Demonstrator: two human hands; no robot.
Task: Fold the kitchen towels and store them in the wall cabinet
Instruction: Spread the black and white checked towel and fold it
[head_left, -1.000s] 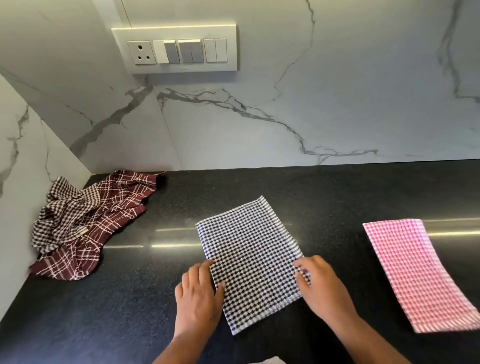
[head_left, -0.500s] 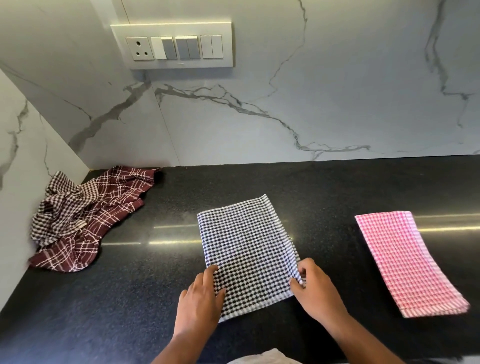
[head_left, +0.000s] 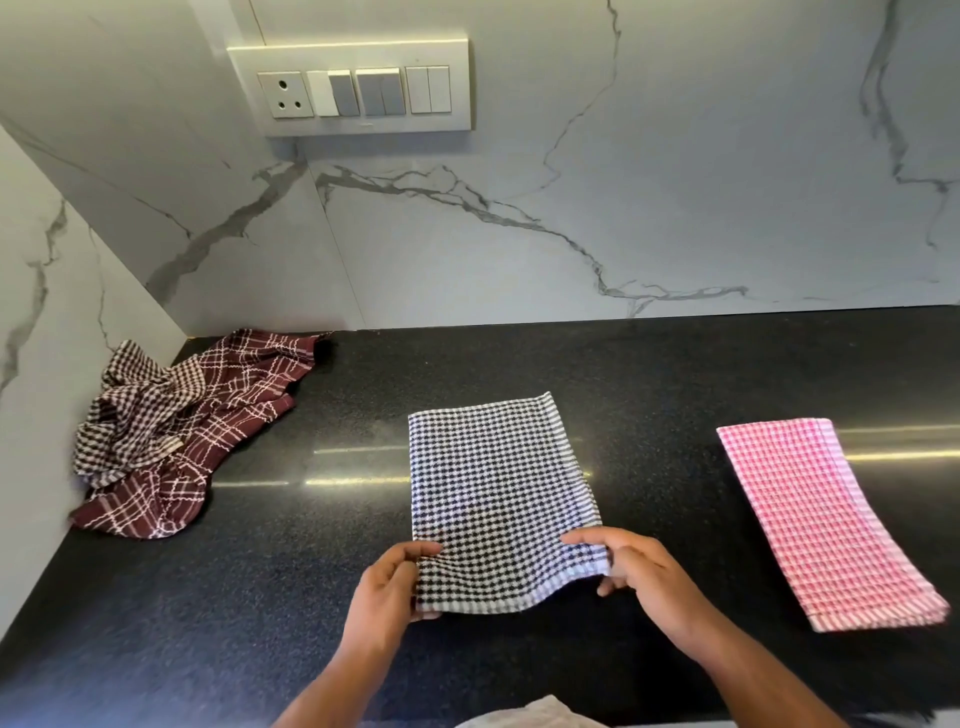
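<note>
Both hands have left off pressing flat on the cloth and now pinch its near corners, and that near edge has come up off the dark surface (head_left: 311, 597). The left hand (head_left: 387, 587) has its grip closed on the near-left corner of the black-and-white checked towel (head_left: 493, 483), thumb lying on top and fingers tucked beneath. The right hand (head_left: 644, 577) has its grip closed on the near-right corner, fingertips over the white border and thumb under it. Between the two hands the raised edge sags and ripples a little. The far part of the towel lies flat on the surface, folded to a rectangle, roughly in the middle of the view.

Off to the right, well apart from it, a pink checked towel (head_left: 821, 519) lies folded in a long strip, angled toward the near-right. In the far-left corner, against the marble wall (head_left: 623, 182), a maroon towel (head_left: 228, 410) with white lines sits crumpled, and a brown checked towel (head_left: 135, 410) is heaped on its left side, touching it. A switch plate (head_left: 353, 88) is set in the wall above. Two streaks of light glint on the surface on either side of the middle towel.
</note>
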